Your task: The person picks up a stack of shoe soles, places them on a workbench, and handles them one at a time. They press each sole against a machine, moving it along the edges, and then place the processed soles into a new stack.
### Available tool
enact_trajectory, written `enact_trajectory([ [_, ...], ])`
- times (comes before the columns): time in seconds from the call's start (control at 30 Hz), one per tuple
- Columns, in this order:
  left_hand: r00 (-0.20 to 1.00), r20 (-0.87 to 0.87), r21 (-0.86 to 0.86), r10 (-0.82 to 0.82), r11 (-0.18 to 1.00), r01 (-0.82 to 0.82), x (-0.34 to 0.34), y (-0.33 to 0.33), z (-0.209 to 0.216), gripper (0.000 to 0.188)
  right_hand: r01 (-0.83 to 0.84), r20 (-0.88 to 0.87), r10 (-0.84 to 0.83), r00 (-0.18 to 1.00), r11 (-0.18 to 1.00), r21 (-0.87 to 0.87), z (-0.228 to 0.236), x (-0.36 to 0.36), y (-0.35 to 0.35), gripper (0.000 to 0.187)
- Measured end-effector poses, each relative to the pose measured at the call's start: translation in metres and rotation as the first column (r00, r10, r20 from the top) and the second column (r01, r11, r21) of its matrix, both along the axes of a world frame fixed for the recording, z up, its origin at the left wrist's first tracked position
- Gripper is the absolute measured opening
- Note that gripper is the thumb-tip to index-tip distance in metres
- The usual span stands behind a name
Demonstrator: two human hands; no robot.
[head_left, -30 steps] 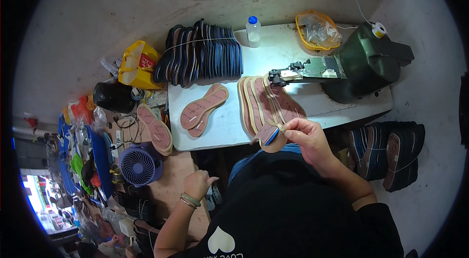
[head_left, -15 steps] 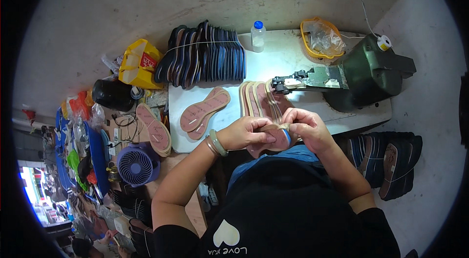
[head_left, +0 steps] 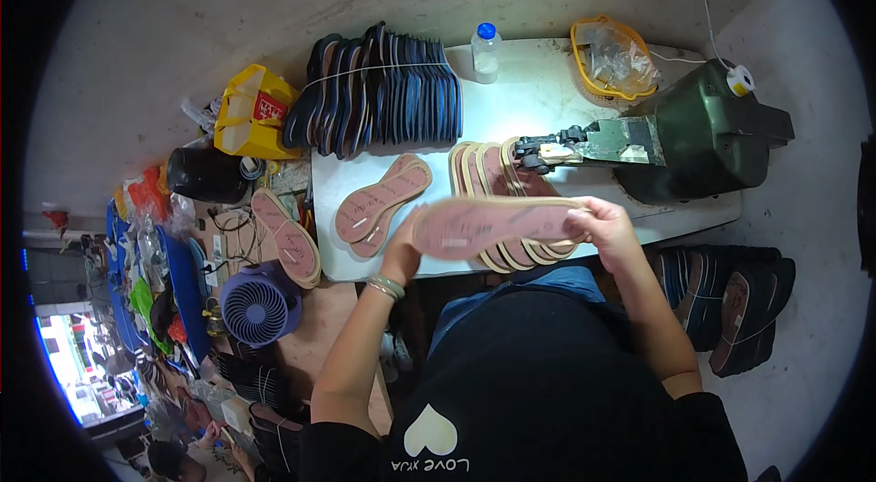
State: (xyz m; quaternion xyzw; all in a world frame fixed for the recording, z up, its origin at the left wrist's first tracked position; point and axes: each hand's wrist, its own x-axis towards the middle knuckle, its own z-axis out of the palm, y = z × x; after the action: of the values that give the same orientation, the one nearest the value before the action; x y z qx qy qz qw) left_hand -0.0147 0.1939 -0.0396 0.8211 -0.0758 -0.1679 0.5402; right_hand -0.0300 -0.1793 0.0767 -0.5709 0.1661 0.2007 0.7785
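A pink insole [head_left: 493, 225] with a tan edge is held level in front of me, slightly blurred. My right hand [head_left: 604, 228] pinches its narrower right end between thumb and fingers. At the wider left end is my left hand [head_left: 400, 254], its fingers mostly hidden behind the insole. Beneath it, several similar insoles [head_left: 468, 173] lie fanned on the white table, partly under the arm of a green sewing machine [head_left: 703, 140]. Two more pink insoles [head_left: 372, 208] rest crossed to the left of them.
A tied row of dark soles [head_left: 383, 103] stands at the back left, beside a yellow container [head_left: 251, 117]. Behind are a blue-capped bottle [head_left: 486, 57] and a yellow basket [head_left: 584, 62]. A purple fan [head_left: 261, 304] is left; tied dark bundles [head_left: 753, 309] are right.
The insole has been lifted off the near end of the fanned pile and turned flat, lengthwise across. My left hand moved left to its wide end; my right hand shifted slightly right.
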Motion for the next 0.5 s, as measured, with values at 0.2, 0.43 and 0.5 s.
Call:
enact_trajectory([
  [0.2, 0.767, 0.086, 0.621, -0.636, 0.636, 0.458, -0.073, -0.013, 0.005, 0.042, 0.026, -0.033, -0.016, 0.999, 0.947, 0.320, -0.001, -0.002, -0.007, 0.042],
  [0.43, 0.868, 0.321, 0.529, -0.378, 0.832, 0.166, -0.021, -0.035, 0.127, 0.026, -0.067, -0.037, 0.078, 0.996, 0.968, 0.241, -0.004, 0.002, 0.012, 0.047],
  [0.5, 0.773, 0.545, 0.487, -0.325, 0.873, 0.024, 0.017, -0.073, 0.166, 0.043, -0.108, -0.007, 0.109, 0.994, 0.986, 0.123, -0.008, 0.005, 0.017, 0.037],
])
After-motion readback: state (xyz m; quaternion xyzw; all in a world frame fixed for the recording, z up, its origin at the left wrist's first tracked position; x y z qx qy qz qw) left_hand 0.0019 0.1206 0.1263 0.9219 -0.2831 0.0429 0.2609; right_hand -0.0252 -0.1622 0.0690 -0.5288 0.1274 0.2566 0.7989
